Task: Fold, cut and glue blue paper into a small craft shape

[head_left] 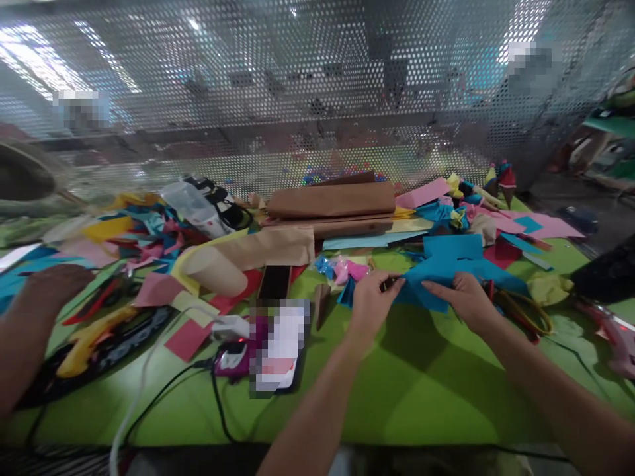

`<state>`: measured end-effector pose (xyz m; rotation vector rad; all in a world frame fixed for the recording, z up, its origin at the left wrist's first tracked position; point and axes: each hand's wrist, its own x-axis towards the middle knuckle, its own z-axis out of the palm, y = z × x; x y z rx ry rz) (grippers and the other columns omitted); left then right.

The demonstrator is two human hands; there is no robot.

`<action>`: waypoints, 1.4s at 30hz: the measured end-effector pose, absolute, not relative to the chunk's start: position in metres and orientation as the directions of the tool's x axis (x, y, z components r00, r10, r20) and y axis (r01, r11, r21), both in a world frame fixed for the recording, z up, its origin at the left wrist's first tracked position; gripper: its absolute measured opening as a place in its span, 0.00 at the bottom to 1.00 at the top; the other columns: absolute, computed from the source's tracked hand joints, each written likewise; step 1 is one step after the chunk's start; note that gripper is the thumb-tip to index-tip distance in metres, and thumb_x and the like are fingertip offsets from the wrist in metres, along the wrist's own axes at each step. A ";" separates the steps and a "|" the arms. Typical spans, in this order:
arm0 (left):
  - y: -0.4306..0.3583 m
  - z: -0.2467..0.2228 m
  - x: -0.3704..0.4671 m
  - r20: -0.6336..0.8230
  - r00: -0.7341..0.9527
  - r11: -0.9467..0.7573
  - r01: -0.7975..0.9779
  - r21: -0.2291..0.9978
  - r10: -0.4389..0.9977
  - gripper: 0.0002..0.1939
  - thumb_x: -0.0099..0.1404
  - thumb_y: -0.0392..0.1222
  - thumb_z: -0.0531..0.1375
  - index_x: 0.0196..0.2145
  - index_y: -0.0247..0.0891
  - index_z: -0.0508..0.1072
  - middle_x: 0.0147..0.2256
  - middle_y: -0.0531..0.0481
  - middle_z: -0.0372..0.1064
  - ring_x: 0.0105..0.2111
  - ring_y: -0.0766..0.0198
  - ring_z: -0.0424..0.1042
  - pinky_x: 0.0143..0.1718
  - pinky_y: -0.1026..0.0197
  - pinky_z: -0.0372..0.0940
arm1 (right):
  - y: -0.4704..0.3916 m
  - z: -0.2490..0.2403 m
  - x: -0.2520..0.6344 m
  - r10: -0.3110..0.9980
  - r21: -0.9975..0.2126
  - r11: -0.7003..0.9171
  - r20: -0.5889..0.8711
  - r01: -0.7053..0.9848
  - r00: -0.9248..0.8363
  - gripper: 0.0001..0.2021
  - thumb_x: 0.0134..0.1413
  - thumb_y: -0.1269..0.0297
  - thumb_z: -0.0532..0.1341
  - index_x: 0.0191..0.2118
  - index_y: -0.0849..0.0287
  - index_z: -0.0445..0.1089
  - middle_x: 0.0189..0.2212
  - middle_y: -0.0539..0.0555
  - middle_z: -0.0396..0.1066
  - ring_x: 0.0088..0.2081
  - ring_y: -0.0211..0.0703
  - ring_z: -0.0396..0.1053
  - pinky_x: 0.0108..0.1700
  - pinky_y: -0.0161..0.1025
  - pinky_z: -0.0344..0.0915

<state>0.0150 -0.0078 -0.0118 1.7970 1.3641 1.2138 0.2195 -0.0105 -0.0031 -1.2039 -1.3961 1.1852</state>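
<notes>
A blue paper piece (431, 271) with several arms is held up over the green table (397, 396). My left hand (373, 297) is closed at its left edge, pinching the tip of one arm, with a small dark object showing by the fingers. On the lower middle part of the paper my right hand (466, 297) is closed, thumb on the near face and the other fingers partly hidden. Beside my left hand lie pink and blue wrapped bits (347, 270). A small brown paper cone (321, 304) stands left of that hand.
Rolled brown paper (330, 200) lies at the back before a perforated metal screen (317, 79). Phones (292, 337), a purple power bank (232, 358) and cables occupy the middle left. Another person's hand (59, 284) is at far left, near a yellow glue gun (92, 340).
</notes>
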 end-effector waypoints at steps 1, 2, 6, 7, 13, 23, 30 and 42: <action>-0.008 -0.012 0.015 0.323 0.074 -0.324 0.420 0.848 0.943 0.05 0.66 0.40 0.64 0.38 0.39 0.81 0.36 0.47 0.79 0.36 0.59 0.75 0.38 0.59 0.66 | -0.011 -0.002 0.219 0.994 -0.989 0.056 0.042 0.135 -0.104 0.21 0.42 0.46 0.73 0.20 0.57 0.70 0.17 0.48 0.63 0.22 0.39 0.59 0.23 0.38 0.56; -0.008 -0.012 0.016 0.327 0.080 -0.329 0.415 0.848 0.942 0.05 0.67 0.40 0.64 0.38 0.38 0.80 0.36 0.48 0.79 0.36 0.59 0.75 0.38 0.60 0.67 | -0.012 -0.001 0.219 0.994 -0.988 0.052 0.037 0.143 -0.107 0.21 0.42 0.46 0.74 0.20 0.57 0.69 0.16 0.47 0.63 0.21 0.38 0.58 0.23 0.38 0.55; -0.010 -0.012 0.018 0.358 0.109 -0.367 0.448 0.815 0.927 0.04 0.67 0.37 0.63 0.36 0.39 0.80 0.35 0.49 0.78 0.36 0.60 0.75 0.37 0.61 0.67 | -0.015 0.006 0.216 0.997 -0.997 0.019 0.013 0.080 -0.070 0.27 0.43 0.46 0.73 0.17 0.55 0.58 0.16 0.44 0.54 0.20 0.33 0.49 0.21 0.36 0.48; -0.011 -0.011 0.018 0.370 0.114 -0.380 0.460 0.803 0.922 0.04 0.66 0.36 0.63 0.36 0.39 0.80 0.35 0.49 0.79 0.37 0.59 0.75 0.37 0.60 0.67 | -0.016 0.008 0.214 0.998 -0.999 0.011 0.008 0.052 -0.062 0.28 0.44 0.46 0.73 0.17 0.55 0.56 0.16 0.44 0.53 0.20 0.32 0.48 0.21 0.35 0.47; -0.014 -0.009 0.020 0.384 0.138 -0.402 0.458 0.793 0.913 0.07 0.69 0.39 0.60 0.39 0.40 0.80 0.38 0.48 0.80 0.39 0.59 0.77 0.40 0.59 0.69 | -0.018 0.010 0.210 0.995 -1.000 0.016 0.014 0.020 -0.098 0.25 0.46 0.46 0.72 0.19 0.56 0.61 0.18 0.45 0.57 0.22 0.34 0.52 0.24 0.35 0.53; -0.020 -0.007 0.024 0.432 0.146 -0.422 0.620 0.661 0.890 0.08 0.69 0.37 0.59 0.36 0.40 0.79 0.34 0.49 0.78 0.35 0.61 0.74 0.38 0.61 0.65 | -0.020 -0.008 0.204 0.993 -0.999 -0.001 0.004 -0.039 -0.119 0.19 0.45 0.46 0.73 0.22 0.56 0.73 0.23 0.50 0.73 0.30 0.45 0.68 0.35 0.43 0.68; -0.018 -0.012 0.024 0.420 0.071 -0.380 0.577 0.723 0.905 0.06 0.69 0.37 0.60 0.37 0.39 0.78 0.35 0.49 0.79 0.35 0.61 0.74 0.37 0.60 0.65 | -0.023 0.002 0.201 0.991 -0.987 -0.111 -0.101 -0.115 -0.087 0.19 0.39 0.46 0.76 0.26 0.57 0.75 0.26 0.52 0.77 0.30 0.47 0.72 0.37 0.44 0.70; -0.012 -0.020 0.028 0.318 0.124 -0.340 0.260 0.904 0.940 0.14 0.67 0.35 0.60 0.49 0.40 0.78 0.47 0.45 0.79 0.47 0.57 0.77 0.51 0.55 0.70 | -0.019 -0.004 0.202 0.997 -0.994 -0.041 -0.033 -0.104 -0.074 0.19 0.42 0.46 0.75 0.35 0.55 0.80 0.36 0.54 0.81 0.40 0.51 0.75 0.49 0.48 0.71</action>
